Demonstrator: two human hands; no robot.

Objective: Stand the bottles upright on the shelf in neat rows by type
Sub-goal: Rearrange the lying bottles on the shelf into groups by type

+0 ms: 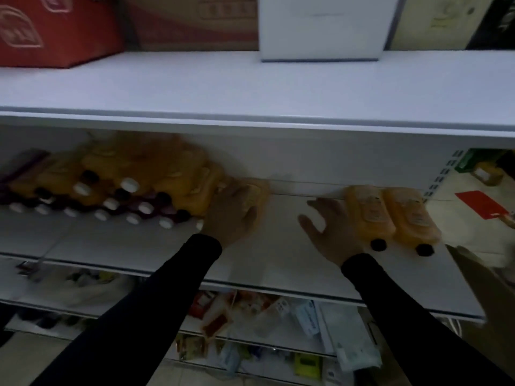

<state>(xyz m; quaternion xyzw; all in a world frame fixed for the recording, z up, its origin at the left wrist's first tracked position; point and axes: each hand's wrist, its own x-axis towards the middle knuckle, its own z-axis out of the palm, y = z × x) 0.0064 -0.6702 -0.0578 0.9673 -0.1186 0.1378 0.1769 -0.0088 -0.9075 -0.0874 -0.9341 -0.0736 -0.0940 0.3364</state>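
On the white middle shelf (139, 240) several orange and dark bottles (131, 188) with white or black caps stand packed at the left. My left hand (231, 213) grips an orange bottle (256, 193) at the right end of that group. Two orange bottles (370, 215) (412, 218) with black caps stand side by side at the right. Just left of them my right hand (331, 232) is spread with its fingers straight; whether it touches the nearer bottle is unclear. The picture is blurred.
Above is a white shelf board (250, 87) with a red box (55, 29), a brown carton (195, 20) and a white box (320, 26). Lower shelves hold mixed packets (250, 316). A slotted upright (443, 171) bounds the shelf at the right.
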